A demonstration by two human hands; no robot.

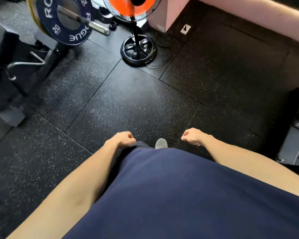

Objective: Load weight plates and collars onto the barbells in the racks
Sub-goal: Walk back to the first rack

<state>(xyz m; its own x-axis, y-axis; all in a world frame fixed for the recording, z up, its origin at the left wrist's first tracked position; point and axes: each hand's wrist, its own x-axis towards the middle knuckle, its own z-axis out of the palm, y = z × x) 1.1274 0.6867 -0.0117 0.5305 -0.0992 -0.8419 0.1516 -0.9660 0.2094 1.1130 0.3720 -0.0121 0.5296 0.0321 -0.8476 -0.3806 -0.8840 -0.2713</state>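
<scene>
1. Hands hang low in front of the body: the left hand (123, 139) and right hand (194, 136) are both loosely curled and hold nothing, well apart from the load.
2. Blue weight plate (63, 18), a round rubber-faced disc with white lettering, sits on the steel barbell sleeve (86, 21) at the upper left, a yellow plate edge behind it; no collar shows on the bare sleeve end.
3. Speckled rubber floor tiles (128, 100) lie between, matte and grippy.
4. Risk, as I judge it: without a collar the plates could slide outward; the pedestal fan (136, 31) and its trailing cable near the sleeve could trip a foot.
</scene>
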